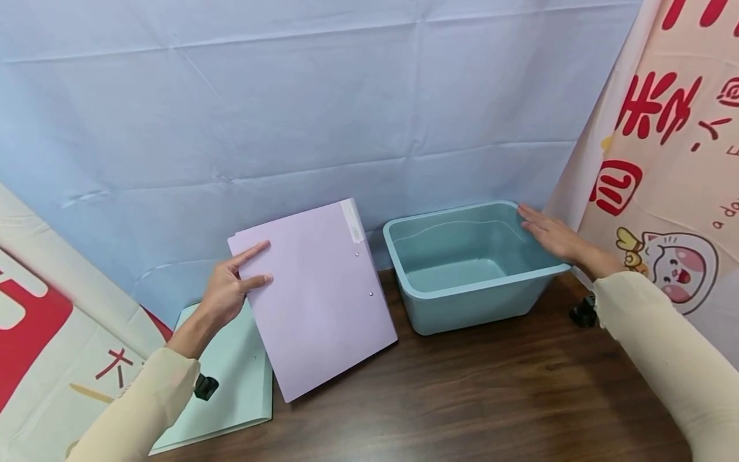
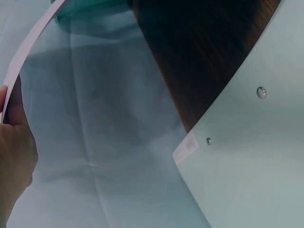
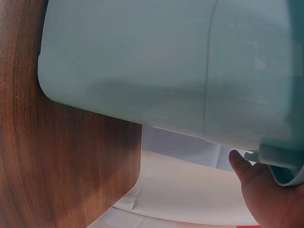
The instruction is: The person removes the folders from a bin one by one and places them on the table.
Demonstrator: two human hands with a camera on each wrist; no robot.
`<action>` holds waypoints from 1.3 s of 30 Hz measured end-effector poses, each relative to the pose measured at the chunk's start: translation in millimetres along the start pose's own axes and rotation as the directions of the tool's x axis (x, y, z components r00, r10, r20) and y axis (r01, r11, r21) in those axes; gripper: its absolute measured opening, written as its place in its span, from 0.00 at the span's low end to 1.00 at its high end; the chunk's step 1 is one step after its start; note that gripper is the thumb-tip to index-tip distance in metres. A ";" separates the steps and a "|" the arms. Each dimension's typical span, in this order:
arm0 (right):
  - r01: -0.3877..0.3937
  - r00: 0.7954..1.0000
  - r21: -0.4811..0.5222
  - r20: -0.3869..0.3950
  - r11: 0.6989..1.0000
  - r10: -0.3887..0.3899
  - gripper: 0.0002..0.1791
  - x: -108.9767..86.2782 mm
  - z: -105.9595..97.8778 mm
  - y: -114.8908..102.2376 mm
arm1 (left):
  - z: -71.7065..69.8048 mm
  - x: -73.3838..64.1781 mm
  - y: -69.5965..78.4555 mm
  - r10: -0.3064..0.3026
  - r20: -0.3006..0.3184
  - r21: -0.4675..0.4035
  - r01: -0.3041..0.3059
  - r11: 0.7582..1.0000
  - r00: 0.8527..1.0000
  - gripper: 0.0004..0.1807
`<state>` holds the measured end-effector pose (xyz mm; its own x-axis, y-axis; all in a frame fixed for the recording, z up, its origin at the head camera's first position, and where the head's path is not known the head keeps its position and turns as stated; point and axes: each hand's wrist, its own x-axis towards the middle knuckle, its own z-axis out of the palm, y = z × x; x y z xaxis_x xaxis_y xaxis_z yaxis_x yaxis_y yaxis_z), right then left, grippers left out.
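Note:
By its left edge my left hand (image 1: 227, 292) holds a lilac file folder (image 1: 320, 308), thumb and index finger extended across its cover. The folder stands tilted over the table, a white label at its top right corner. The left wrist view shows the same folder (image 2: 29, 45) edge-on between the fingers. My right hand (image 1: 548, 236) grips the right rim of a teal plastic basin (image 1: 470, 308); fingers lie over the rim, and the thumb (image 3: 239, 161) shows outside below it. No contents show in the basin.
A mint-green file folder (image 1: 231, 385) lies flat on the dark wooden table (image 1: 462, 398) at the left, partly under the left forearm. Behind the table hangs a pale blue cloth (image 1: 300, 115). Printed cloths flank both sides.

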<state>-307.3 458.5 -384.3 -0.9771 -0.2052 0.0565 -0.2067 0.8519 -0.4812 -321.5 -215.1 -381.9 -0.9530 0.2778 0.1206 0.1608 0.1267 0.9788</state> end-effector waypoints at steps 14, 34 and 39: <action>0.108 0.993 0.054 -0.050 0.993 -0.106 0.38 3.7 6.3 26.0 | 7.1 9.9 -17.5 -0.070 0.058 0.011 0.070 0.998 0.996 0.43; 0.016 1.000 -0.016 -0.002 1.000 -0.016 0.34 -1.0 1.0 1.9 | 13.7 21.0 -44.9 -0.139 0.136 0.078 0.130 0.988 0.981 0.40; 0.010 1.000 -0.025 0.004 1.000 -0.010 0.34 -1.1 -0.4 0.6 | 19.2 20.1 -50.1 -0.150 0.148 0.093 0.137 0.986 0.978 0.39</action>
<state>-306.3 459.4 -384.3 -0.9749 -0.2153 0.0576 -0.2174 0.8618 -0.4584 -343.8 -197.5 -431.7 -0.9178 0.3935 -0.0535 0.0514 0.2515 0.9665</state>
